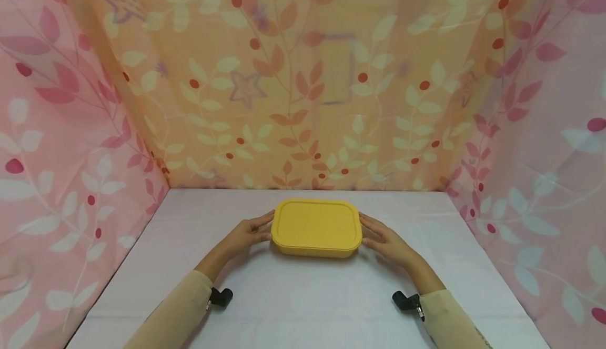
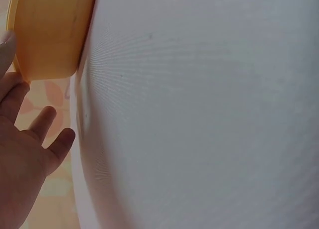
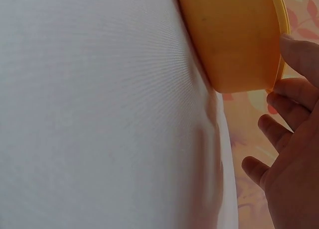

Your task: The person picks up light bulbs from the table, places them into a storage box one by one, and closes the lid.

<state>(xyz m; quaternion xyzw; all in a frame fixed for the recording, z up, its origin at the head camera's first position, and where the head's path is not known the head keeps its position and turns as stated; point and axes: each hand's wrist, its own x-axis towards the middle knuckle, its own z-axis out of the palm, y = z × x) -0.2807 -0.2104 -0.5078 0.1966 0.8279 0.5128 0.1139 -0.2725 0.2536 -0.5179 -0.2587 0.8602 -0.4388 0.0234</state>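
A yellow rectangular lidded box (image 1: 316, 225) with rounded corners sits on the white-covered table, its lid on. At its left end my left hand (image 1: 242, 237) holds the lid's edge between thumb and fingers. My right hand (image 1: 392, 245) does the same at the right end. In the left wrist view the thumb and index finger of the left hand (image 2: 22, 164) meet the rim, while the other fingers are spread away from the box. The right wrist view has the right hand (image 3: 294, 159) at the rim in a matching way, lower fingers off the box.
White cloth (image 1: 303, 301) covers the table. A yellow-orange patterned curtain (image 1: 293, 75) hangs behind its far edge, with pink patterned curtains on the left (image 1: 57, 128) and right (image 1: 544, 128). Small black devices are strapped at the left wrist (image 1: 221, 297) and right wrist (image 1: 406, 301).
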